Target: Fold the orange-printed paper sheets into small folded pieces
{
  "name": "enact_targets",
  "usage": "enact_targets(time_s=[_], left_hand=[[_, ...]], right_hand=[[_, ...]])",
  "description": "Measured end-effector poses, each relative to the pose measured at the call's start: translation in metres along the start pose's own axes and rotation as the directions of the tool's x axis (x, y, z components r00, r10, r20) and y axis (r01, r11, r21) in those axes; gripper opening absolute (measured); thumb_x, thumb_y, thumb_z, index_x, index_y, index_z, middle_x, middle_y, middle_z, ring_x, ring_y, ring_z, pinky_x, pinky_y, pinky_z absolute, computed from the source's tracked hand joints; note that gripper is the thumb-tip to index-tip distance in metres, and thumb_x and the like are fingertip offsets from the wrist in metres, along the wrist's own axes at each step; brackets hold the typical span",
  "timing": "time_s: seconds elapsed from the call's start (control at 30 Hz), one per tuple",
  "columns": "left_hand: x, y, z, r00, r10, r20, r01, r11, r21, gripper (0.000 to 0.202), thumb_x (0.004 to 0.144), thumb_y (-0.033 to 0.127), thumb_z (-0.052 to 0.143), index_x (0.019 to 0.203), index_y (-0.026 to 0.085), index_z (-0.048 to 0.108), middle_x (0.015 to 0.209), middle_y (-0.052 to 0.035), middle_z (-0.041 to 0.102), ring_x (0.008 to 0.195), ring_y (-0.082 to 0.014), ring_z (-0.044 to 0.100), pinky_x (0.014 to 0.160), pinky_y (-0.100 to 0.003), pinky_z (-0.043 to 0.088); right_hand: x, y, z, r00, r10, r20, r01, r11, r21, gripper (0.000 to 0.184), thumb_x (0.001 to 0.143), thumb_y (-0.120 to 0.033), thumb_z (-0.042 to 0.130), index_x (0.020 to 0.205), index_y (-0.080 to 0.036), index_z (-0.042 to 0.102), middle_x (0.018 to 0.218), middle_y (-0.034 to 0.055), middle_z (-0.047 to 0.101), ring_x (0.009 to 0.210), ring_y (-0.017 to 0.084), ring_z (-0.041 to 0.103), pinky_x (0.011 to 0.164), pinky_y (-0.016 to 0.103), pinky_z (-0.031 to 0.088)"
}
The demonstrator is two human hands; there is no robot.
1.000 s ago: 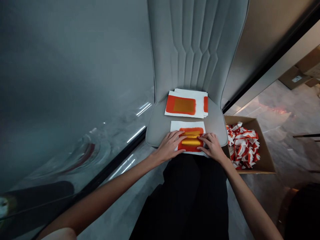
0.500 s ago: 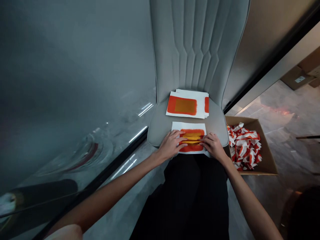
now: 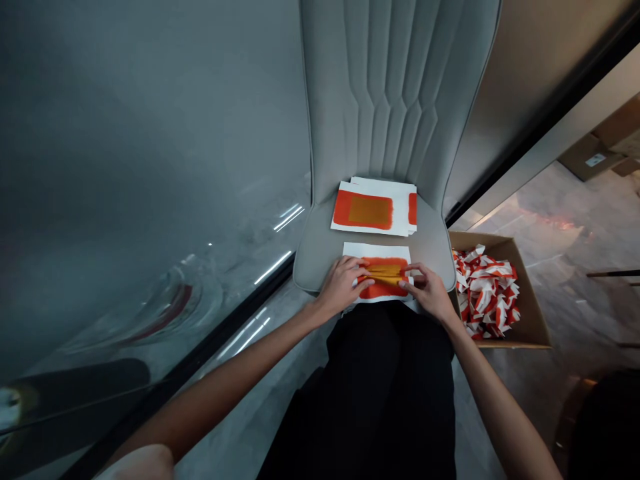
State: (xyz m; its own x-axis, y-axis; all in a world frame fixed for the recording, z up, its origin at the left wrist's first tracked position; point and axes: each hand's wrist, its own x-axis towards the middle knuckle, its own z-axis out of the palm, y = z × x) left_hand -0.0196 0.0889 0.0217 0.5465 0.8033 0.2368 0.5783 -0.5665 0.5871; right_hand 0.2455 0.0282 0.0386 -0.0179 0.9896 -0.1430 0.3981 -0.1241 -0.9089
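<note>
A white sheet of paper (image 3: 375,251) with an orange-red patch and a gold rectangle lies at the front of the chair seat, its near edge by my knees. Its gold middle is gathered into narrow sideways creases. My left hand (image 3: 345,281) pinches the left side of these creases between thumb and fingers. On the right side, my right hand (image 3: 425,287) grips the paper the same way, thumb below and fingers above. Farther back on the seat lies a stack of similar printed sheets (image 3: 373,210), flat and slightly fanned.
The grey padded chair (image 3: 325,253) faces me. To its right, on the marble floor, stands an open cardboard box (image 3: 533,313) holding many crumpled red-and-white papers (image 3: 487,287). A glossy panel (image 3: 150,133) runs along the left. More cartons (image 3: 590,157) sit at far right.
The creases in the gold area have drawn closer together into a tighter bunch. My right fingers have lifted and shifted slightly up along the paper's edge. The stack stays put.
</note>
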Motion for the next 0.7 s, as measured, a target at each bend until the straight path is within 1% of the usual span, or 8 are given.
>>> enact_targets(time_s=[0.07, 0.13, 0.2, 0.23, 0.4, 0.57, 0.63, 0.7], left_hand=[[-0.001, 0.003, -0.002, 1.000, 0.027, 0.016, -0.028, 0.999, 0.028, 0.020, 0.099, 0.036, 0.067, 0.111, 0.022, 0.075, 0.121, -0.0071, 0.071, 0.117, -0.0278, 0.059, 0.099, -0.046, 0.046], [-0.001, 0.006, -0.005, 0.997, 0.053, 0.048, -0.056, 0.997, 0.062, 0.028, 0.102, 0.035, 0.062, 0.125, 0.021, 0.069, 0.120, -0.0080, 0.071, 0.115, -0.0277, 0.059, 0.098, -0.045, 0.045], [0.001, 0.008, -0.008, 0.995, 0.068, 0.079, -0.075, 0.993, 0.092, 0.036, 0.104, 0.033, 0.057, 0.136, 0.021, 0.063, 0.121, -0.0092, 0.070, 0.114, -0.0278, 0.058, 0.097, -0.045, 0.044], [0.002, 0.009, -0.008, 0.993, 0.071, 0.092, -0.080, 0.991, 0.104, 0.036, 0.104, 0.033, 0.056, 0.137, 0.021, 0.063, 0.122, -0.0096, 0.069, 0.114, -0.0278, 0.058, 0.097, -0.045, 0.044], [0.009, 0.012, -0.005, 0.994, 0.046, 0.098, -0.059, 0.990, 0.131, 0.027, 0.105, 0.036, 0.055, 0.116, 0.022, 0.075, 0.116, -0.0089, 0.068, 0.111, -0.0270, 0.057, 0.094, -0.043, 0.044], [0.012, 0.004, -0.002, 0.995, 0.060, 0.079, -0.067, 0.994, 0.082, 0.025, 0.105, 0.036, 0.057, 0.109, 0.019, 0.076, 0.109, -0.0088, 0.069, 0.106, -0.0261, 0.058, 0.092, -0.042, 0.043], [0.011, -0.003, 0.000, 0.995, 0.080, 0.058, -0.081, 0.996, 0.028, 0.025, 0.104, 0.039, 0.059, 0.108, 0.019, 0.074, 0.103, -0.0076, 0.071, 0.105, -0.0255, 0.059, 0.092, -0.041, 0.043], [0.009, -0.011, 0.001, 0.995, 0.096, 0.036, -0.095, 0.995, -0.038, 0.025, 0.103, 0.042, 0.062, 0.109, 0.020, 0.073, 0.099, -0.0063, 0.073, 0.105, -0.0249, 0.060, 0.092, -0.040, 0.044]], right_hand=[[0.003, 0.003, 0.005, 0.998, 0.067, 0.017, -0.068, 0.991, 0.111, 0.055, 0.081, -0.065, 0.075, 0.110, -0.018, 0.071, 0.061, -0.0039, 0.059, 0.050, 0.012, 0.045, 0.048, 0.025, 0.042], [0.006, 0.006, 0.008, 0.992, 0.120, 0.027, -0.123, 0.975, 0.185, 0.060, 0.077, -0.067, 0.077, 0.108, -0.016, 0.075, 0.063, -0.0020, 0.062, 0.049, 0.012, 0.046, 0.047, 0.025, 0.043], [0.008, 0.008, 0.008, 0.989, 0.145, 0.027, -0.148, 0.968, 0.204, 0.061, 0.075, -0.067, 0.079, 0.107, -0.015, 0.077, 0.064, -0.0010, 0.064, 0.048, 0.011, 0.047, 0.045, 0.025, 0.043], [0.009, 0.009, 0.008, 0.988, 0.152, 0.021, -0.153, 0.968, 0.199, 0.061, 0.075, -0.067, 0.079, 0.107, -0.015, 0.077, 0.063, -0.0010, 0.064, 0.046, 0.010, 0.047, 0.044, 0.024, 0.041], [0.010, 0.005, 0.008, 0.989, 0.137, -0.058, -0.131, 0.987, 0.094, 0.056, 0.078, -0.067, 0.077, 0.101, -0.016, 0.079, 0.064, 0.0009, 0.067, 0.043, 0.011, 0.048, 0.041, 0.025, 0.036], [0.008, 0.000, 0.007, 0.990, 0.026, -0.141, -0.032, 0.999, -0.038, 0.047, 0.082, -0.062, 0.075, 0.093, -0.016, 0.081, 0.063, 0.0024, 0.067, 0.052, 0.013, 0.051, 0.049, 0.025, 0.038], [0.008, 0.000, 0.006, 0.989, 0.021, -0.148, -0.028, 0.999, -0.043, 0.046, 0.082, -0.061, 0.075, 0.092, -0.016, 0.081, 0.064, 0.0028, 0.068, 0.053, 0.013, 0.051, 0.051, 0.025, 0.038], [0.010, 0.002, 0.005, 0.990, 0.047, -0.134, -0.051, 0.998, -0.024, 0.049, 0.082, -0.062, 0.074, 0.092, -0.015, 0.082, 0.064, 0.0028, 0.068, 0.051, 0.013, 0.049, 0.049, 0.025, 0.036]])
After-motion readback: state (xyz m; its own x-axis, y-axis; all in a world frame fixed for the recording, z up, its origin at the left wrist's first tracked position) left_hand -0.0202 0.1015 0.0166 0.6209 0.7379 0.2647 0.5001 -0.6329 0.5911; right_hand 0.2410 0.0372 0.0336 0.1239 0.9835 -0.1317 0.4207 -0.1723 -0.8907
